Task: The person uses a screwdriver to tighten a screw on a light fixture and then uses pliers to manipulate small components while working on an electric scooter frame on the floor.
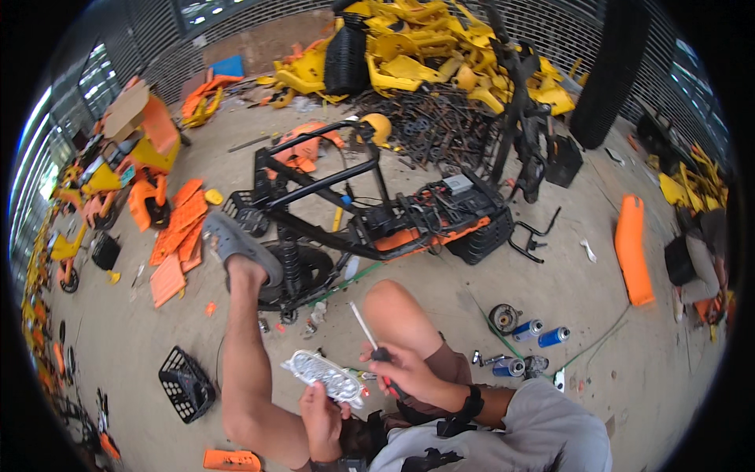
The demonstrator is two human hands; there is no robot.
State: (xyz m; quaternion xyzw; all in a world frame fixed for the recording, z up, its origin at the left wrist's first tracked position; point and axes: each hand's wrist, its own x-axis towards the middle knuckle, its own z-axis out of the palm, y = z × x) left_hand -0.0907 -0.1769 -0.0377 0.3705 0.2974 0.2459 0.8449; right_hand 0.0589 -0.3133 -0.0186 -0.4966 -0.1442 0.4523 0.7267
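My left hand (321, 418) is closed on the lower edge of a clear, silvery vehicle lamp (326, 379), tilted in front of my lap. Thin wires show between the lamp and my right hand. In my right hand (410, 373) is a screwdriver (364, 325) with a black and red handle, its pale shaft pointing up and away from me. The tip is apart from the lamp. Beyond my knees stands a stripped black scooter frame (314, 186), with a battery-like box and wiring on its deck. My left foot, in a grey clog (238, 246), rests against its near wheel area.
Blue spray cans (554, 337) and small metal parts lie to my right. A black basket (186, 384) sits to the left, near orange panels (178, 240). Yellow body parts (409, 67) are heaped at the back. An orange cover (633, 250) lies right, near another person (700, 259).
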